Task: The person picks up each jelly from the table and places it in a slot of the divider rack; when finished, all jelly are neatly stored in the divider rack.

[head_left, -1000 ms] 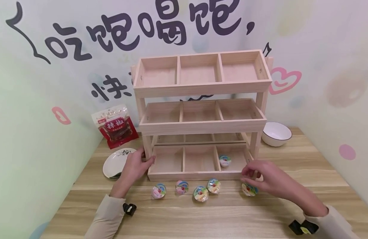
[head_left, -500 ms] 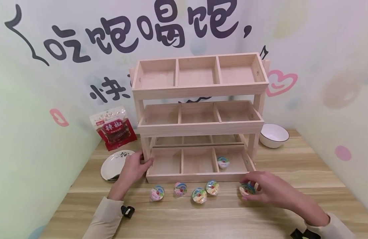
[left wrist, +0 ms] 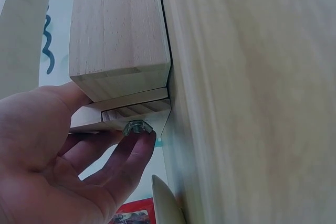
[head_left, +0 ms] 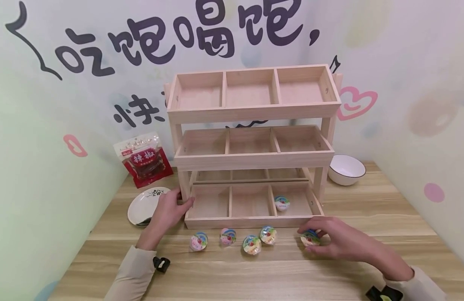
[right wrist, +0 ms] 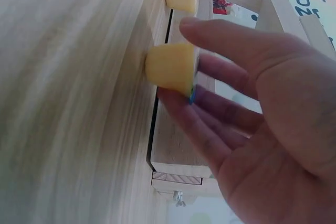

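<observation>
On the table, my right hand (head_left: pixel 341 238) is spread around a yellow jelly cup (right wrist: pixel 170 66) with a printed lid. In the right wrist view a finger touches the cup's side, while the thumb stands a little apart from it. My left hand (head_left: pixel 171 211) grips the lower left corner of the three-tier wooden rack (head_left: pixel 254 161), its thumb over the side board. The left wrist view shows my fingertips at a metal wing nut (left wrist: pixel 137 127) on that corner. One jelly cup (head_left: pixel 282 203) lies in the bottom tier's right compartment.
Two yellow jelly cups (head_left: pixel 252 244) and two pink ones (head_left: pixel 199 241) stand in front of the rack. A plate (head_left: pixel 139 205) and a red snack bag (head_left: pixel 147 163) are at the left. A white bowl (head_left: pixel 346 169) sits behind the rack's right side.
My right hand has come down from the rack's front right corner to the yellow jelly cup, which has shifted slightly left. My left hand has stayed on the rack.
</observation>
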Available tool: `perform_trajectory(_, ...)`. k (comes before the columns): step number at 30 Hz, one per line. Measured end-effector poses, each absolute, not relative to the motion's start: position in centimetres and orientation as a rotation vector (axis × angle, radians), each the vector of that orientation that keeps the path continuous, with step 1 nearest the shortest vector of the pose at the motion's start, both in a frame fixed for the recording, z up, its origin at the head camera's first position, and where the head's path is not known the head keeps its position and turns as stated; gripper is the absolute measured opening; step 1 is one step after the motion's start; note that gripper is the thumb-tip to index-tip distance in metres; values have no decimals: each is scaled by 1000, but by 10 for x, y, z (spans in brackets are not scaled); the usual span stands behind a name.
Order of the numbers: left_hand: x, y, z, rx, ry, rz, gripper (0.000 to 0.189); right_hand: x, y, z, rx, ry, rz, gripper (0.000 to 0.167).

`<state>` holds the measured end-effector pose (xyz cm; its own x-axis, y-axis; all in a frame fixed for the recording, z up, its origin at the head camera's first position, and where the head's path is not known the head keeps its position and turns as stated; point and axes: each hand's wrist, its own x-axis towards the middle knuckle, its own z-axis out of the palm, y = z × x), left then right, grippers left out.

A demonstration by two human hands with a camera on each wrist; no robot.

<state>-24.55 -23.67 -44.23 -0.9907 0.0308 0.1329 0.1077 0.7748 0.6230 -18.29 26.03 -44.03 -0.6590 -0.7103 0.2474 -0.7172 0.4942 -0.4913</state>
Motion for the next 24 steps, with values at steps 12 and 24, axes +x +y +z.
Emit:
perform_trajectory(12, -245, -237, -441, -109, -2844, -1025, 43, -209, 254, -419, 1146, -2687, 1144, 38)
perform_trajectory(24, -244, -238, -441, -119, -2838, -1047, 41, -250, 241, -419, 945, -2738, 743, 37)
